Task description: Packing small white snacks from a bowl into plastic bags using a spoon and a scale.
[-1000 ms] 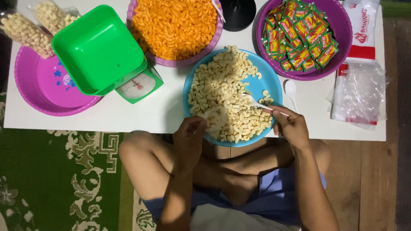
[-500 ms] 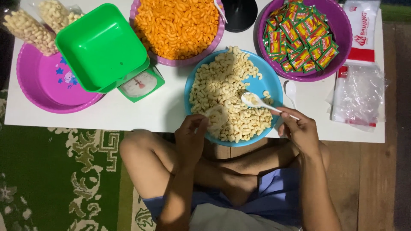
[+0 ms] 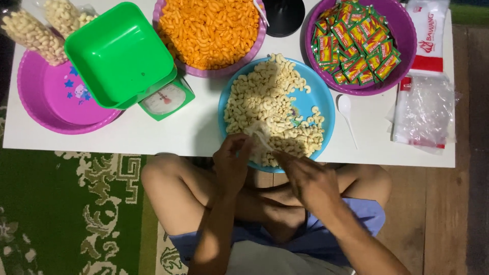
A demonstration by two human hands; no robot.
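Observation:
My left hand (image 3: pixel 232 163) pinches a small clear plastic bag (image 3: pixel 256 133) over the near rim of a blue bowl (image 3: pixel 326 107) full of pale macaroni snacks (image 3: pixel 265 97). My right hand (image 3: pixel 305 178) grips a white spoon (image 3: pixel 267 142) by the handle. The spoon's bowl is tipped at the mouth of the bag. Both hands sit close together at the table's front edge, above my crossed legs.
On the white table (image 3: pixel 168 132) stand a purple bowl of orange macaroni (image 3: pixel 209 30), a purple bowl of green-red sachets (image 3: pixel 356 46), a green scale with its tray (image 3: pixel 119 56), a purple basin (image 3: pixel 46 102) with filled bags (image 3: pixel 30 33), a spare spoon (image 3: pixel 346 109) and clear bags (image 3: pixel 423 109).
My right hand lifted a spoonful from the blue bowl, then swung left and toward me to bring the spoon to the bag. My left hand stayed put with the bag.

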